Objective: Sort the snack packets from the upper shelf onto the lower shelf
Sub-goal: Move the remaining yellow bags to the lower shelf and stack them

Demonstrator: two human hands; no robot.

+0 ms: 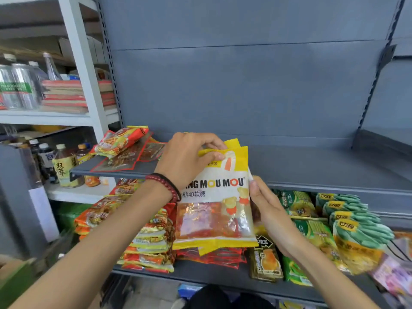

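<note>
Left hand (187,159) was up with the wrist bent, its grip pinching the top edge of the yellow gummy packets (218,210). Right hand (267,208) had its grip curled round their right side, thumb on the front. The packets hung upright just in front of the upper shelf (312,170), with noodle packets (120,141) lying at that shelf's left end.

My view is bright and even, like soft daylight. I think the light comes from above and behind me, but I cannot see a lamp. The grey back panel (245,85) looks flat and dull. A thin shadow sits under the upper shelf (323,166). The clear window of the candy packet (214,208) shines with white glare. Straight posts bend near the edges. The green packets (356,221) at the right and the bottles (17,85) at the left look smeared and soft.
</note>
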